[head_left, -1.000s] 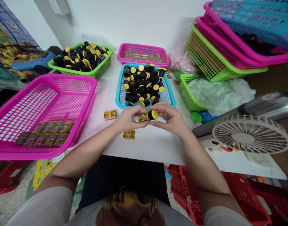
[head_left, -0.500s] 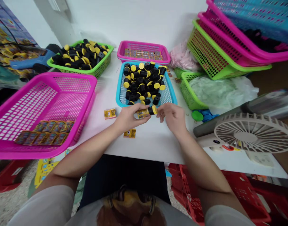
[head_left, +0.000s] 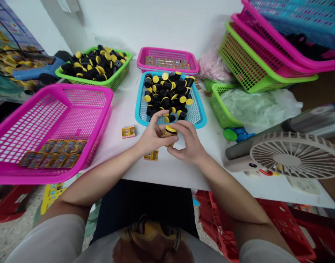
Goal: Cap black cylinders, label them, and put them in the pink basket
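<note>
Between my hands, above the table, a small black canister with a yellow lid [head_left: 171,128] stands roughly upright; a printed yellow label sleeve seems to be around its lower part, mostly hidden by fingers. My left hand [head_left: 153,135] pinches it from the left, thumb across its front and index finger raised. From the right, my right hand [head_left: 188,141] holds it between thumb and fingers. Two small bundles of printed labels lie close by: one label bundle [head_left: 128,132] left of my left hand, another label bundle [head_left: 151,155] just below it.
Behind my hands sits a blue basket [head_left: 138,113] of yellow-lidded canisters. A pink basket [head_left: 101,120] at left holds printed packs in rows. A green basket [head_left: 116,78] holds more canisters. A pale fan [head_left: 288,159] and stacked baskets [head_left: 247,69] occupy the right.
The canister has turned from lying sideways to roughly upright. My right hand, apart from its lid before, has closed in and now grips it too.
</note>
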Action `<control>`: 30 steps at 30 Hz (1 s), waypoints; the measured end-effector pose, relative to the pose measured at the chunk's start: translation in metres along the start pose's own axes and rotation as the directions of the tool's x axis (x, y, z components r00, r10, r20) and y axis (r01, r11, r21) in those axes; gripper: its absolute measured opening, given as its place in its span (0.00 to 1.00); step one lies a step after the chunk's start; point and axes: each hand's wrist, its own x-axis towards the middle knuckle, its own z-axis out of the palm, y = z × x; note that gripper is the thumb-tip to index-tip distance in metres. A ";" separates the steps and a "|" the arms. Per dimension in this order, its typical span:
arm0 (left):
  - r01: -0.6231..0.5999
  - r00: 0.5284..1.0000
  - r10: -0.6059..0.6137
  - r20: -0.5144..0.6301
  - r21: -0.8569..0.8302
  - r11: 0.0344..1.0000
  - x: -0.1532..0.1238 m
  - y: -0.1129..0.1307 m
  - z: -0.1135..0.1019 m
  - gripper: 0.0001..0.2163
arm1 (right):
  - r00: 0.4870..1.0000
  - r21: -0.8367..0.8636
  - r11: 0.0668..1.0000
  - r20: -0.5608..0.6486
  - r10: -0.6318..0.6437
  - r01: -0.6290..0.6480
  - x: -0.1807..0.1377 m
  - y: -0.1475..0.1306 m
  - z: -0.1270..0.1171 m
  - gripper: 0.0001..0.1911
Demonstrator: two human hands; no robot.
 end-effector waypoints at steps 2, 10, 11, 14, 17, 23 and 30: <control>0.044 0.995 -0.038 0.094 -0.065 0.997 -0.001 0.000 0.000 0.33 | 1.000 0.055 0.998 -0.017 0.002 -0.001 0.000 -0.005 0.000 0.37; 0.090 0.991 -0.089 0.100 0.001 0.996 -0.005 0.003 0.006 0.35 | 0.995 -0.087 0.991 -0.004 -0.104 0.103 -0.002 -0.013 0.008 0.30; 0.053 0.998 -0.056 0.038 0.070 0.996 -0.005 0.002 0.006 0.35 | 0.994 -0.120 0.986 -0.003 -0.114 0.112 -0.003 -0.013 0.010 0.29; 0.005 0.992 0.024 -0.126 0.223 0.975 -0.006 -0.002 0.011 0.35 | 0.991 -0.187 0.975 -0.045 -0.129 0.118 -0.004 -0.015 0.017 0.32; 0.042 0.978 0.004 -0.210 0.215 0.976 -0.007 -0.002 0.016 0.35 | 0.983 -0.244 0.959 -0.078 -0.166 0.142 -0.004 -0.017 0.020 0.36; 0.146 0.988 -0.149 -0.049 -0.065 0.987 -0.006 0.004 0.017 0.39 | 0.991 -0.155 0.986 -0.102 -0.084 0.068 -0.001 -0.014 0.012 0.32; 0.132 0.980 -0.102 0.171 -0.175 0.976 -0.004 0.009 0.004 0.43 | 0.964 -0.150 0.968 -0.143 -0.225 0.204 0.008 -0.018 0.006 0.23</control>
